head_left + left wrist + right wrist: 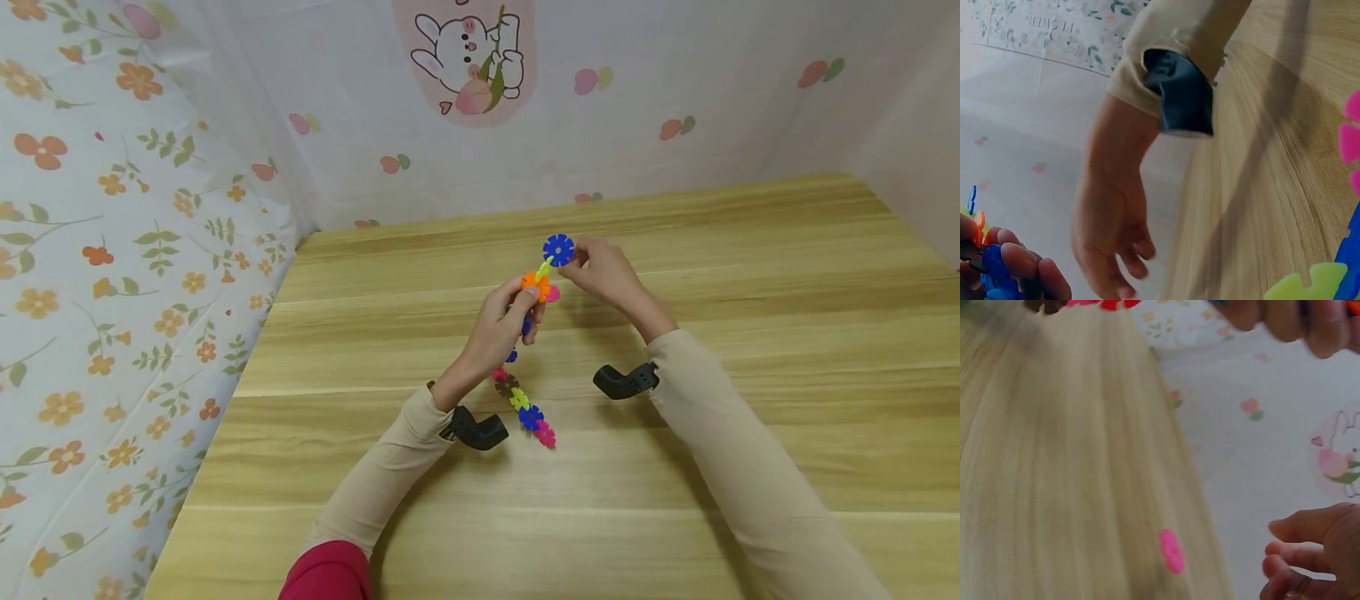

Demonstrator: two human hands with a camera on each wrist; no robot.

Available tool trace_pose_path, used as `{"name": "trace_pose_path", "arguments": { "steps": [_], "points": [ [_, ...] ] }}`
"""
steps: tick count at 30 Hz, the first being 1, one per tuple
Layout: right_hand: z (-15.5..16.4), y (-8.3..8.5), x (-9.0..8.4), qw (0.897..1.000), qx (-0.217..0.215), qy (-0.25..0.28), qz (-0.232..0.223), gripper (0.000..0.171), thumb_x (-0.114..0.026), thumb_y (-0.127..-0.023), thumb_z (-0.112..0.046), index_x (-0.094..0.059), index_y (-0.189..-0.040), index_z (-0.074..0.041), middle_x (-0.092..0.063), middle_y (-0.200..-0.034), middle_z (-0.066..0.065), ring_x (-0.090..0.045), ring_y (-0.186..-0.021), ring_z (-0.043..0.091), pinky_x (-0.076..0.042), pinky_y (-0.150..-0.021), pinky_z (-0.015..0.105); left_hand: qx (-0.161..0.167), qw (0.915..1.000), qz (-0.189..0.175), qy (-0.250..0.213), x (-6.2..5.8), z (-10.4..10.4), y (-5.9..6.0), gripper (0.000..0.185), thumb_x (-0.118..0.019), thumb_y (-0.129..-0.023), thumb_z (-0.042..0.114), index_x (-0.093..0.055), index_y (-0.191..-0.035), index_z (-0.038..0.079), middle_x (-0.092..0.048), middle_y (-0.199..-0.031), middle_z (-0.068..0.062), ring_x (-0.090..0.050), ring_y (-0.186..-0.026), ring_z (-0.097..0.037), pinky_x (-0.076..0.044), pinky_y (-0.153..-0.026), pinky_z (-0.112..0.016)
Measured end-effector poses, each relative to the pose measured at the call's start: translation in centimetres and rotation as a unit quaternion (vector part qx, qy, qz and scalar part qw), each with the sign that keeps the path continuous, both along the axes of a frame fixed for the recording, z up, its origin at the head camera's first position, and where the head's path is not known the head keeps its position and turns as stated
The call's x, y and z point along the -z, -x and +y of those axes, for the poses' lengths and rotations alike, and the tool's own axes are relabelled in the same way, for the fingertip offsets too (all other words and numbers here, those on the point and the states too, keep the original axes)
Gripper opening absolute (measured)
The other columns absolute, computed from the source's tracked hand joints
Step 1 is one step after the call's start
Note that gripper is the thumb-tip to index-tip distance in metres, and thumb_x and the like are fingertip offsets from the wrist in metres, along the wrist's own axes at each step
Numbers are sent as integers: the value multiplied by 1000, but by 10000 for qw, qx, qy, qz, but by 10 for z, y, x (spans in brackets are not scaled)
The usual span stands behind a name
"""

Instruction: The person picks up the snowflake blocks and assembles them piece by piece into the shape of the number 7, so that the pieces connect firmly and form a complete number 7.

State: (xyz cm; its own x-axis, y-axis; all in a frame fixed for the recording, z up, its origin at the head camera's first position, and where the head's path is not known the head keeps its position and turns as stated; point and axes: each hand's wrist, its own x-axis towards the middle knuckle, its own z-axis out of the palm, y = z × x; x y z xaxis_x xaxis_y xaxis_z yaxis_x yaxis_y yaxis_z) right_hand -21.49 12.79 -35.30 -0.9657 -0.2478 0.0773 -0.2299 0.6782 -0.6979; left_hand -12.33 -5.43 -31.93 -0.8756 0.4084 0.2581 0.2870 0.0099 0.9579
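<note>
My left hand (487, 329) pinches an orange snowflake disc (534, 283), its thumb across the front. That disc belongs to a chain of slotted plastic discs, and the fingers hide part of it. Above the thumb, a yellow-green disc (544, 267) seen nearly edge-on joins a blue disc (558, 250) at the top. Below the hand, the chain hangs toward me through a brown disc (507, 384) to a pink end disc (546, 434). Beside the top blue disc is my right hand (606, 271). Its fingers (1297, 555) are loosely bent with nothing between them in the right wrist view.
A single pink disc (1172, 551) lies on the wood-grain table (750, 333). Black camera mounts stick out from the left cuff (480, 429) and the right cuff (624, 382). Printed white cloth (337, 92) hangs behind the table and along its left side.
</note>
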Motion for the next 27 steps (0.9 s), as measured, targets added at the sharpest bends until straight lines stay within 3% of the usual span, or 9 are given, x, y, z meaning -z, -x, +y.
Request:
{"name": "trace_pose_path", "arguments": {
  "steps": [3,6,10,14,19,27],
  "points": [
    [-7,7,10,9988,-249,-374,-197,29,-61,-87,-19,-59,-100,7,-61,-87,18,-52,-69,26,-43,-60,34,-24,9999,16,-121,12,-1,8,23,-33,-101,10,-47,-92,-6,-45,-72,-14,-39,-49,-21,-39,-46,-29],
    [-14,10,17,9969,-334,-630,-328,34,-62,-84,-19,-61,-105,8,-57,-71,13,-48,-57,20,-39,-51,29,-26,9997,71,-226,24,-2,14,27,-34,-101,14,-47,-93,-8,-45,-72,-11,-39,-48,-19,-38,-45,-28],
    [-19,8,21,9950,-402,-850,-332,35,-67,-83,-19,-62,-105,7,-51,-66,7,-42,-54,17,-33,-49,26,-8,9998,9,-184,21,-1,14,26,-34,-102,11,-47,-94,-9,-45,-73,-11,-39,-49,-21,-39,-46,-27],
    [-21,8,28,9938,-470,-979,-245,25,-69,-82,-17,-61,-92,4,-53,-73,9,-47,-63,21,-37,-54,29,32,9999,21,-136,6,0,6,22,-33,-101,7,-47,-91,-8,-45,-72,-12,-39,-50,-23,-40,-46,-26],
    [-21,6,34,9974,-292,-612,-243,21,-69,-79,-11,-50,-75,-1,-40,-62,4,-37,-54,17,-28,-49,27,55,9999,85,-46,-5,1,0,24,-33,-100,5,-45,-91,-13,-44,-72,-15,-39,-50,-25,-39,-46,-27],
    [-12,-1,34,9974,-82,269,-667,24,-61,-86,-5,-50,-103,6,-55,-86,16,-53,-57,20,-46,-49,25,94,9999,80,-21,-5,1,-1,22,-33,-100,4,-46,-90,-10,-44,-71,-15,-38,-49,-24,-38,-46,-25]
  ]
}}
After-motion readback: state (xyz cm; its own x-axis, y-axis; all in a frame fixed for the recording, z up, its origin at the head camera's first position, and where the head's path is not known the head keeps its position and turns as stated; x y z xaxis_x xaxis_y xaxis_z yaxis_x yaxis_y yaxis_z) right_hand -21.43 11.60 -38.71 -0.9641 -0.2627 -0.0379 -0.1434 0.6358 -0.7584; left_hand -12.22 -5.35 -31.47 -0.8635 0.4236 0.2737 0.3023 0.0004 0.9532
